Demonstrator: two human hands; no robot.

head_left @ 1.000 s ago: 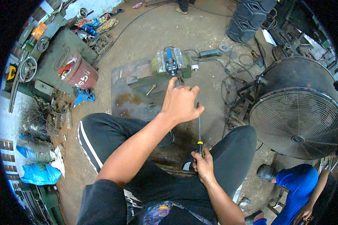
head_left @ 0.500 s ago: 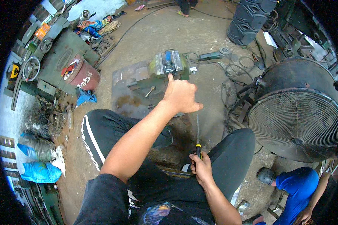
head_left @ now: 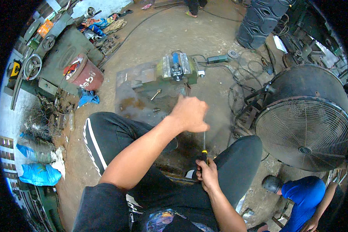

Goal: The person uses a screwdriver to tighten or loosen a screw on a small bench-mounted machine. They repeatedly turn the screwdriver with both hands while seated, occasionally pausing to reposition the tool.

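Down between the person's knees, the screwdriver is standing nearly upright, its thin metal shaft pointing away from the body and its black and yellow handle sitting in the right hand. That grip is closing firmly around the handle, fingers wrapped and thumb on top. Just above the shaft's tip, the left hand is hovering over the floor with its fingers curling inward into a loose fist; whether it is pinching anything cannot be told, since the fingers are hiding the palm.

Beyond the left grip, a flat steel plate is lying on the concrete floor, and a green bench vise with a blue part clamped in it is sitting on the plate's far edge. A small bolt is lying on the plate, near the vise. To the left of the plate, a rusty red drum is standing beside a blue rag.

To the right of both grips, a large round floor fan is facing the person's leg, with tangled cables trailing between it and the vise. Behind the right grip, low at the edge, another person in a blue shirt is crouching.
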